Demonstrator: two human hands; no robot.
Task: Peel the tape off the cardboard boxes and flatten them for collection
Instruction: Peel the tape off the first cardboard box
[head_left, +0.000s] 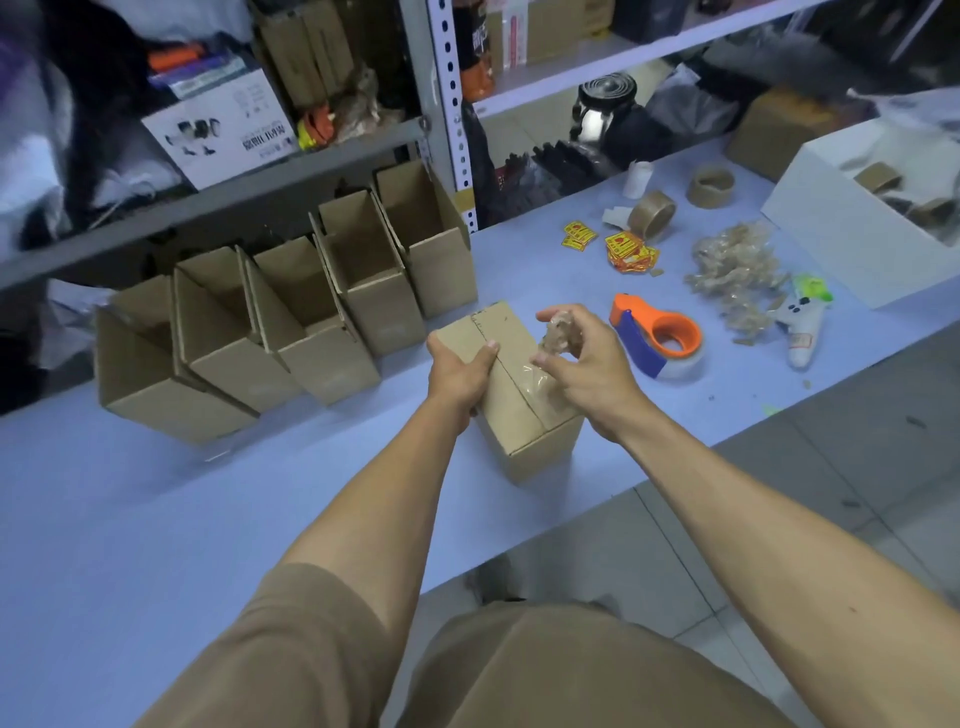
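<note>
Gripping the box (511, 384) on its left side, the left hand (457, 371) held it down on the table (156, 519). Fingers of the right hand (587, 358) pinched a crumpled wad of tape (561, 332), still stuck to the box top. Five open boxes (291, 322) stood behind it.

The person wears a tan short-sleeved shirt (322, 649), both forearms bare.

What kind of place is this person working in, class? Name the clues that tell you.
Probably a packing or stockroom area: metal shelving crowded with goods, a row of open cardboard boxes on a worktable, and a tape dispenser beside tape rolls.
</note>
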